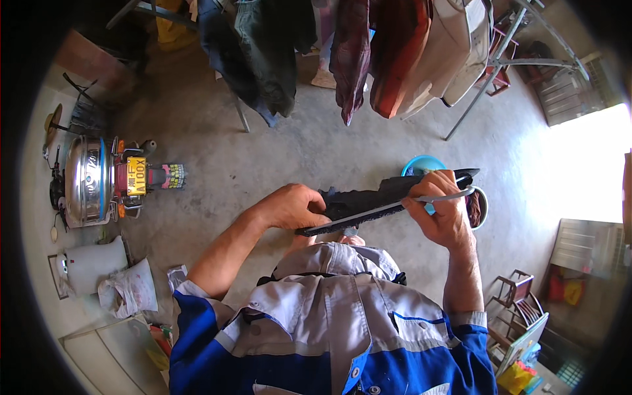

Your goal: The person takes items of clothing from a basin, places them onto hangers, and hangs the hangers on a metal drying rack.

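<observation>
A dark garment (368, 201), stretched flat between both hands, is held at chest height over a concrete floor. My left hand (293, 207) grips its left end. My right hand (441, 207) grips its right end together with a light grey clothes hanger (454, 195), whose hook curves past the thumb. Below the hands are my grey and blue work shirt (329, 316) and both bare forearms.
Several hung garments (368, 52) fill a metal drying rack (487, 79) ahead. A blue basin (421, 164) sits on the floor behind the right hand. A parked motorbike (105, 181) stands left, with a white container (92, 263) and bags. Wooden chairs (520, 303) stand at right.
</observation>
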A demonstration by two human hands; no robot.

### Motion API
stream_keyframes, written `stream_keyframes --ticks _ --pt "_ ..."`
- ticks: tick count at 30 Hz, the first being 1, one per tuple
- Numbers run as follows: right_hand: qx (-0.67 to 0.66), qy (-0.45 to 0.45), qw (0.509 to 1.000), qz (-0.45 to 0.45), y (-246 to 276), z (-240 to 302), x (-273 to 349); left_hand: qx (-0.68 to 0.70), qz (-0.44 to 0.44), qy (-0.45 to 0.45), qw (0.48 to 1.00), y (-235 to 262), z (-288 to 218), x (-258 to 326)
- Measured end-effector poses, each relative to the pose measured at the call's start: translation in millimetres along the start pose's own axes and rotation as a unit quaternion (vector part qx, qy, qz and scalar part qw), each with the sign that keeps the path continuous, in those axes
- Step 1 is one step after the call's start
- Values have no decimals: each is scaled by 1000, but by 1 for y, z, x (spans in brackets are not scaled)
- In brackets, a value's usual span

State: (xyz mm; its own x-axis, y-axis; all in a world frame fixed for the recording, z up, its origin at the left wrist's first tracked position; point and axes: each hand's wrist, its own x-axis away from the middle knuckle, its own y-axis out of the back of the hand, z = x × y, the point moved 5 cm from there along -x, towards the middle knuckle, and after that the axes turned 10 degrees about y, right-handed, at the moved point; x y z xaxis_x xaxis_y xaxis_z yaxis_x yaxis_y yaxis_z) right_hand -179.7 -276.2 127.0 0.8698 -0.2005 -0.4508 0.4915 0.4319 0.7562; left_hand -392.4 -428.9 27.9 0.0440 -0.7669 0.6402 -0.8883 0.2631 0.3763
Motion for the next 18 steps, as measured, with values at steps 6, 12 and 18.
stream_keyframes --ticks 6,12,18 --pt "-5 -17 1000 1 1 -4 12 4 -106 -28 994 2 -1 -6" --pt "-7 -31 999 -12 3 -6 18 98 -68 -18 993 -1 -1 4" --pt "-19 -16 1000 11 -2 -3 14 137 89 -6 987 -11 19 1"
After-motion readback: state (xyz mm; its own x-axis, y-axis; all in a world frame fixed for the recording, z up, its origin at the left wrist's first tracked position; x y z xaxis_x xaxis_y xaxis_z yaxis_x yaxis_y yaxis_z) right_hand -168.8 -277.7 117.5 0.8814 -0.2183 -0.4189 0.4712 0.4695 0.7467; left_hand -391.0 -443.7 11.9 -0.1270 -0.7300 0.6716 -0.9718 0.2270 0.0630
